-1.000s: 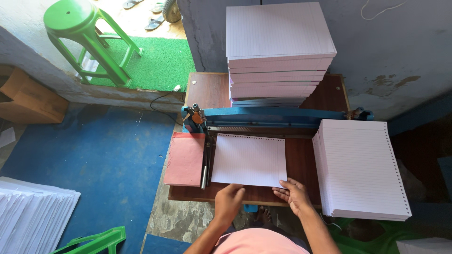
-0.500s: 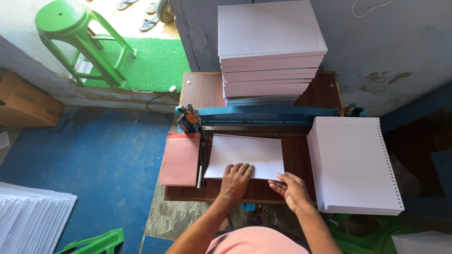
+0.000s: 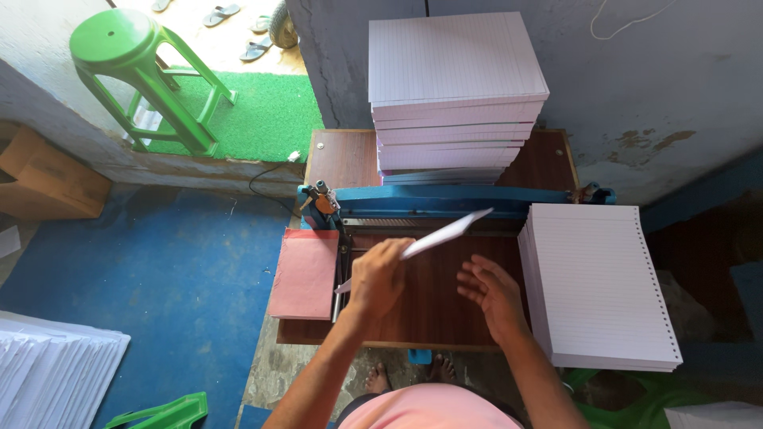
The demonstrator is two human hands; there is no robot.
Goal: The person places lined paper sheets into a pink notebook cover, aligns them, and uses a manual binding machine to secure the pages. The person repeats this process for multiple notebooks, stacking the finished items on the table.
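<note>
Over the brown bench [image 3: 445, 314], the left hand [image 3: 380, 278] is pinching a sheaf of ruled sheets [image 3: 447, 233] edge-up, clear of the blue cutter [image 3: 445, 200], while the right hand [image 3: 491, 292] is hovering with fingers spread, empty.

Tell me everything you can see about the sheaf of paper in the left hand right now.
The sheaf of paper is a thin white bundle, seen nearly edge-on, so its face hardly shows. It is lifted off the brown wooden table and tilted, far end raised toward the blue punching machine. The left hand grips its near end; the right hand hovers open beside it, not touching.
</note>
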